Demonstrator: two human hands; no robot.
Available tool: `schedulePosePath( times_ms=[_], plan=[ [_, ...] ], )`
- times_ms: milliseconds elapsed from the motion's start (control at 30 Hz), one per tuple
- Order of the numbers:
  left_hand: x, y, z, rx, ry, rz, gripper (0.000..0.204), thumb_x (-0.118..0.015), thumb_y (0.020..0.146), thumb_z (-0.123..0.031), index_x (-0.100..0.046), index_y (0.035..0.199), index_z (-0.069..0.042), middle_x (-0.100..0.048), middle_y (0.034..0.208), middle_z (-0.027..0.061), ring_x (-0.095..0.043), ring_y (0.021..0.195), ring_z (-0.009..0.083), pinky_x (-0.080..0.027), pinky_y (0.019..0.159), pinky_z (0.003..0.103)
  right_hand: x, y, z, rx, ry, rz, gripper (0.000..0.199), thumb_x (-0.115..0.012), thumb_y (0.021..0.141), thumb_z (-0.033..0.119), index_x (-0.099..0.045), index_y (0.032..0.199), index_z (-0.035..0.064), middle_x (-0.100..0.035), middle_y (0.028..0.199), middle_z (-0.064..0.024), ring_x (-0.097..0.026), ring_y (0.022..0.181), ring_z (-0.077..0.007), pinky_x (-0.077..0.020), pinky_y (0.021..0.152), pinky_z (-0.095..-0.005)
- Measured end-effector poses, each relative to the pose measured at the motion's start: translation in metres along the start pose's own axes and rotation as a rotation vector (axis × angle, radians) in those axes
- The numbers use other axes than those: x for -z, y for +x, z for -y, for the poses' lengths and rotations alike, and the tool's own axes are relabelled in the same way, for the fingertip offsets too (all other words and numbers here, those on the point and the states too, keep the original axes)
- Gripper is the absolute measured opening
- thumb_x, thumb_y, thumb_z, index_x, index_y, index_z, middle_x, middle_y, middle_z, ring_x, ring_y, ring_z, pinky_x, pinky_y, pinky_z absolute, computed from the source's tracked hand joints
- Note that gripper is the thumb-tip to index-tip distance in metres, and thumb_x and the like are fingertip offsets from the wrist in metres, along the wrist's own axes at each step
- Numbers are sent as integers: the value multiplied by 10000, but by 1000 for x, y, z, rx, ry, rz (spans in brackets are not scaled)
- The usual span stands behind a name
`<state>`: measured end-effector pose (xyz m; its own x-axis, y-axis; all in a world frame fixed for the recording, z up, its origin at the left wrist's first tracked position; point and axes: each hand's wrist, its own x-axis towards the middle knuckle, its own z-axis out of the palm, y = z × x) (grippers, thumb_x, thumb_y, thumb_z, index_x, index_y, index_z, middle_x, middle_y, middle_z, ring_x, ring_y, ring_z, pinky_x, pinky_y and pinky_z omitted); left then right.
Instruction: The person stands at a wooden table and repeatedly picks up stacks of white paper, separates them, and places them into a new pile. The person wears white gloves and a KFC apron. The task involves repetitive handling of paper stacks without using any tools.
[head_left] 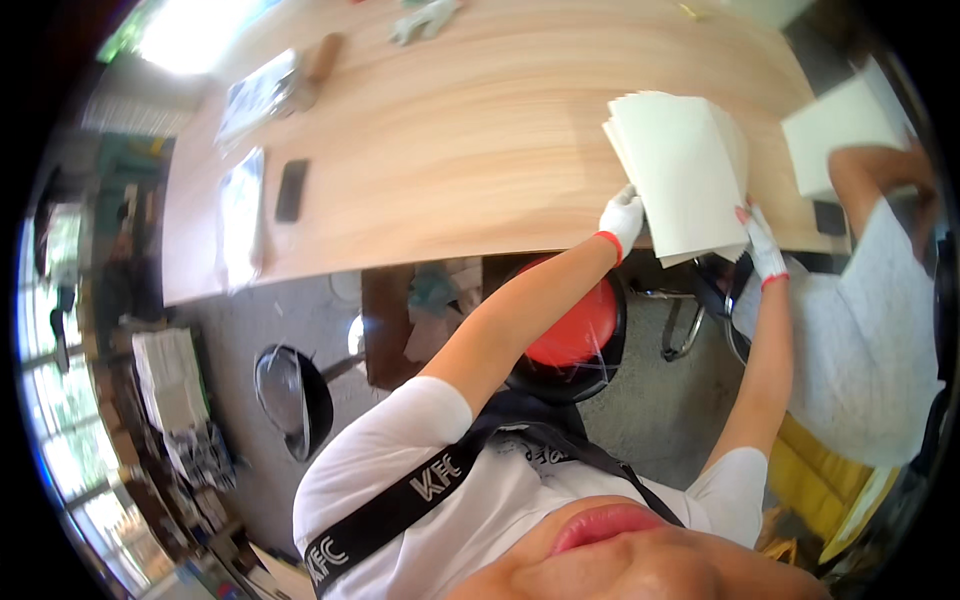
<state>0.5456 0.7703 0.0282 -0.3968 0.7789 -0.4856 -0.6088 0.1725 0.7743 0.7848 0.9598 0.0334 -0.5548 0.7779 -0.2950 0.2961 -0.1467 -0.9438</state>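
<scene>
Your white shirt (430, 525) comes first; then a paper stack (690, 170), long axis pointing away from you, spans the near edge of the table (450, 150) toward its right corner, left hand (623, 217) and right hand (764, 245) gripping opposite long sides.

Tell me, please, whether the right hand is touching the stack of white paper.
Touching: the head view shows the gloved right hand at the right edge of the stack of white paper, its thumb over the top sheet.

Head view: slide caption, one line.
White-gloved left hand and right hand hold a fanned stack of pale sheets at the near edge of a wood-grain table.
</scene>
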Motion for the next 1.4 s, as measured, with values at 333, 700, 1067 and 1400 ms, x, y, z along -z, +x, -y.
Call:
schedulePosePath(
  times_ms=[333,700,1067,1400],
  plan=[
    [132,-39,-50,-123,-89,-63,388,-466,922,-150,-455,1282,-6,-636,1011,75,-621,846,139,-519,718,253,-162,-9,26,27,-35,54,632,-518,904,253,-249,1365,-85,-429,1323,-160,-424,1201,-186,-301,1020,-267],
    [343,-121,-80,-321,-103,-291,399,-399,953,-136,-384,1309,44,-564,1180,106,-561,1031,153,-458,849,253,-404,-43,50,0,-382,-9,898,-628,773,524,-252,1385,-15,-384,1364,-233,-390,1261,-294,-311,1016,-331],
    [453,-173,-116,-444,-493,-416,311,-405,945,-96,-468,1220,35,-573,1160,89,-560,1005,173,-451,856,258,-548,-57,59,33,-467,10,937,-529,782,610,-210,1402,-15,-358,1387,-234,-366,1281,-337,-313,1022,-351],
    [517,-212,-145,-469,518,-843,291,-508,866,-171,-568,1142,-101,-626,1044,122,-574,996,227,-442,840,283,-604,-87,86,-6,-422,23,971,-528,780,615,-170,1407,-34,-358,1382,-244,-364,1279,-351,-313,1020,-351]
  ],
)
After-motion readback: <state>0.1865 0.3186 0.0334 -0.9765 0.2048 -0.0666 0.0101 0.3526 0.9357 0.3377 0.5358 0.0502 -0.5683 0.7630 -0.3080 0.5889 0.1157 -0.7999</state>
